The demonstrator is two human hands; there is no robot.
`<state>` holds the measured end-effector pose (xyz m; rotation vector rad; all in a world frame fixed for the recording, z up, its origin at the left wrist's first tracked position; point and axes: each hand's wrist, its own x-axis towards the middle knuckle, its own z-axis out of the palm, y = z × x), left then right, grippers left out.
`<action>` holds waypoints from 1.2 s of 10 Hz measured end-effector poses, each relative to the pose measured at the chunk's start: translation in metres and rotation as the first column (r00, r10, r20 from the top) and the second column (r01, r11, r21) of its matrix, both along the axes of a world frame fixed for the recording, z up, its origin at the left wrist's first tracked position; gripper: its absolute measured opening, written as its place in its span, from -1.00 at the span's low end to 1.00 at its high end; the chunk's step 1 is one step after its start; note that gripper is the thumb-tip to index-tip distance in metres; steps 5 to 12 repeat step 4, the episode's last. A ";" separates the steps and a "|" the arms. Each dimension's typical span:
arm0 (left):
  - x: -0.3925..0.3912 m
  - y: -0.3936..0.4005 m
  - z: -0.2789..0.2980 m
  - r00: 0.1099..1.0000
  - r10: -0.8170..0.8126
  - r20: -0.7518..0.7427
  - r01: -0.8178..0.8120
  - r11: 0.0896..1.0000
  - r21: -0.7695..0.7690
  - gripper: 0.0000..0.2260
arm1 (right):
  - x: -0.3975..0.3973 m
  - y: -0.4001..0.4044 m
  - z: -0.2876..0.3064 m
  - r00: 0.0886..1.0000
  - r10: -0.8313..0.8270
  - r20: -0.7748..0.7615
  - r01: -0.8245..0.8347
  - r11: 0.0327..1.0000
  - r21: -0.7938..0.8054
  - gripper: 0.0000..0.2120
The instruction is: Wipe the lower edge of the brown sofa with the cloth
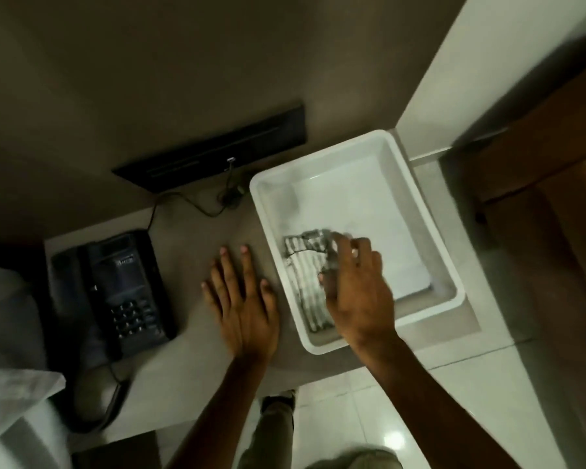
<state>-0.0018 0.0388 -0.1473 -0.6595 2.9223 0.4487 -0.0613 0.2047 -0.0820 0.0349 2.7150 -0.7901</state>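
A grey-and-white striped cloth point(307, 286) lies in the near left corner of a white plastic tub point(427, 231) on a beige side table point(190, 363). My right hand point(359, 289) is down in the tub, its fingers curled onto the cloth's upper end. My left hand point(244, 299) rests flat on the tabletop just left of the tub, fingers spread, holding nothing. A brown surface point(555, 204) at the right edge may be the sofa; I cannot tell.
A dark desk phone point(122, 289) sits at the table's left, its cord trailing to a black panel point(214, 154) on the wall. A white pillow or sheet point(11, 394) is at the lower left. My leg and foot point(278, 411) stand on white floor tiles point(454, 401).
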 end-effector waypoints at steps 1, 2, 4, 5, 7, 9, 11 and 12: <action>-0.001 -0.004 -0.009 1.000 0.024 -0.009 -0.024 1.000 -0.002 -0.35 | 0.011 -0.004 0.004 0.989 0.108 -0.097 -0.107 0.994 0.021 -0.39; 0.004 -0.006 -0.015 0.998 -0.058 -0.016 0.058 0.998 -0.021 -0.36 | 0.026 -0.003 0.000 0.954 0.292 0.073 -0.300 0.945 0.131 -0.26; -0.002 -0.010 -0.008 0.996 -0.065 0.068 0.066 0.998 -0.020 -0.34 | 0.025 -0.008 -0.001 0.923 0.339 0.182 -0.373 0.903 0.212 -0.16; -0.002 -0.010 -0.008 0.996 -0.065 0.068 0.066 0.998 -0.020 -0.34 | 0.025 -0.008 -0.001 0.923 0.339 0.182 -0.373 0.903 0.212 -0.16; -0.002 -0.010 -0.008 0.996 -0.065 0.068 0.066 0.998 -0.020 -0.34 | 0.025 -0.008 -0.001 0.923 0.339 0.182 -0.373 0.903 0.212 -0.16; -0.002 -0.010 -0.008 0.996 -0.065 0.068 0.066 0.998 -0.020 -0.34 | 0.025 -0.008 -0.001 0.923 0.339 0.182 -0.373 0.903 0.212 -0.16; -0.002 -0.010 -0.008 0.996 -0.065 0.068 0.066 0.998 -0.020 -0.34 | 0.025 -0.008 -0.001 0.923 0.339 0.182 -0.373 0.903 0.212 -0.16; -0.002 -0.010 -0.008 0.996 -0.065 0.068 0.066 0.998 -0.020 -0.34 | 0.025 -0.008 -0.001 0.923 0.339 0.182 -0.373 0.903 0.212 -0.16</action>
